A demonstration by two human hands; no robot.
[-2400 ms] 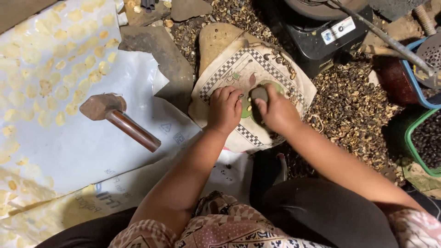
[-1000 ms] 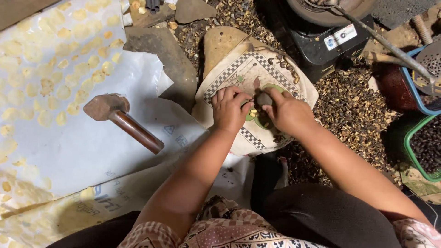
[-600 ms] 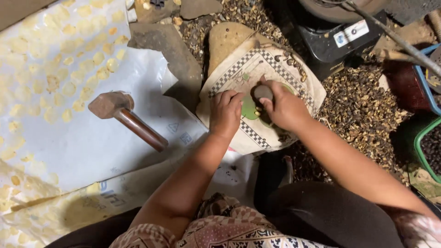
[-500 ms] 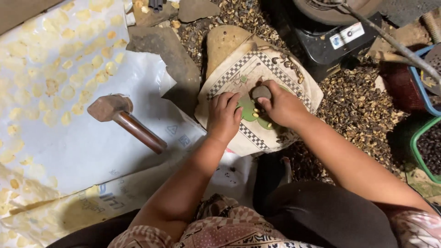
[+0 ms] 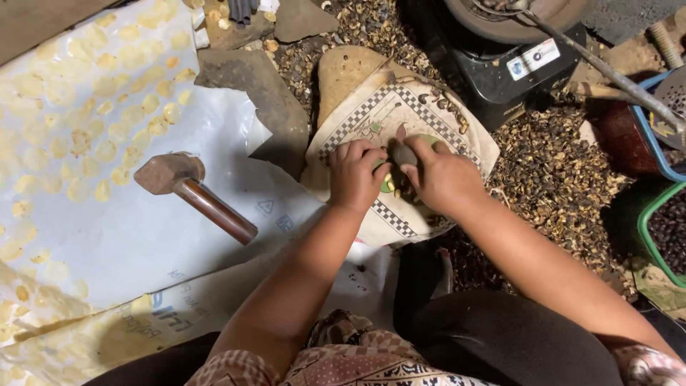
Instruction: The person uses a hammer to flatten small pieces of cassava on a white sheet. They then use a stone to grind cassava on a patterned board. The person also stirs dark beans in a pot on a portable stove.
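Grey stone [image 5: 402, 154] gripped by both hands, mid checkered cloth [image 5: 357, 125].
Left hand [image 5: 355, 175] and right hand [image 5: 443, 177] closed around it (touching); hammer [image 5: 193, 194] lies apart on the white sheet [image 5: 143, 243], room leftward.

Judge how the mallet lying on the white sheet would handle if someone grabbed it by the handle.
The mallet looks head-heavy: its blocky head is much thicker than the slim handle, so it would likely droop at the head. The round handle might roll slightly, though the head should stop it. It appears stiff and sturdy.
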